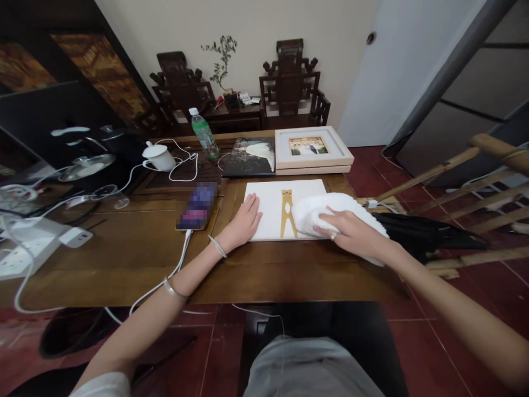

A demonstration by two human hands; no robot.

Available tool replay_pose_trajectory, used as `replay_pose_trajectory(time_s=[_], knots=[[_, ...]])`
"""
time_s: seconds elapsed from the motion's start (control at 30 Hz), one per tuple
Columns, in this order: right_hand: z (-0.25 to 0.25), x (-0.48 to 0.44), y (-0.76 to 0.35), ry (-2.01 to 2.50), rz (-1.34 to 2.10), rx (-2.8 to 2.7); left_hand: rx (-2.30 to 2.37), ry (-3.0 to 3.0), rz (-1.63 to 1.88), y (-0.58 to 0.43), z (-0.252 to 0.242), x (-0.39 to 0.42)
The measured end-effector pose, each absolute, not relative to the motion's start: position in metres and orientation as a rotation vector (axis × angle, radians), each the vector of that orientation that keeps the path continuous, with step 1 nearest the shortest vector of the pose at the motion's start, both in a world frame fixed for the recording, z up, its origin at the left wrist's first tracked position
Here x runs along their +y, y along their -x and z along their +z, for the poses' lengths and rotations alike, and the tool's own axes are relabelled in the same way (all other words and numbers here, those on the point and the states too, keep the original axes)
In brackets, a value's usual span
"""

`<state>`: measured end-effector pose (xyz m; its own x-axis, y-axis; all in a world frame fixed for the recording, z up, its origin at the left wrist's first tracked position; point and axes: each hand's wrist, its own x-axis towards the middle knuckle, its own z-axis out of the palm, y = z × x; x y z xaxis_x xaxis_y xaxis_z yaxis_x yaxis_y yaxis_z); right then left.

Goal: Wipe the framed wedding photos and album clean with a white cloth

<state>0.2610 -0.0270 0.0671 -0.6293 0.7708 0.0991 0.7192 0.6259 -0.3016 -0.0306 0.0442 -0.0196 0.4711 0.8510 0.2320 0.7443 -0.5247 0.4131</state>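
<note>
A flat white board [270, 212] with a gold long-legged cat figure [286, 212] on it lies on the wooden table in front of me. My left hand [244, 220] rests on the board's left edge, fingers stretched out and holding nothing. With my right hand [347, 229], I grip a bunched white fluffy cloth [320, 209]. The cloth covers the board's right side and touches the cat's edge, while its tail hangs past my wrist toward the table's right side. Left of my left hand lies a phone [197, 207] with a white cable plugged in.
Behind the board are a framed picture [309, 148] on another frame and a dark picture panel [250, 156]. A green bottle [204, 134], a lidded white cup [160, 158], and a power strip [25, 248] with tangled cables stand left. A wooden chair [475, 204] is at right.
</note>
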Motion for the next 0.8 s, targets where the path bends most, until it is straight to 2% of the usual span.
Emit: replay_pose_trajectory(time_s=[0.23,0.37,0.6,0.8], knots=[[0.055,0.052,-0.26,1.283,0.3,-2.45,1.41,-2.318,0.85,0.03,-0.015,0.036],[0.043,0.07,-0.256,1.347,0.156,-2.391,1.434,-2.19,0.997,0.029,-0.015,0.034],[0.032,0.033,-0.251,1.313,0.042,-2.466,1.45,-2.159,1.052,0.027,-0.017,0.035],[0.037,-0.019,-0.258,1.175,0.141,-2.546,1.437,-2.194,1.008,0.031,-0.014,0.043]])
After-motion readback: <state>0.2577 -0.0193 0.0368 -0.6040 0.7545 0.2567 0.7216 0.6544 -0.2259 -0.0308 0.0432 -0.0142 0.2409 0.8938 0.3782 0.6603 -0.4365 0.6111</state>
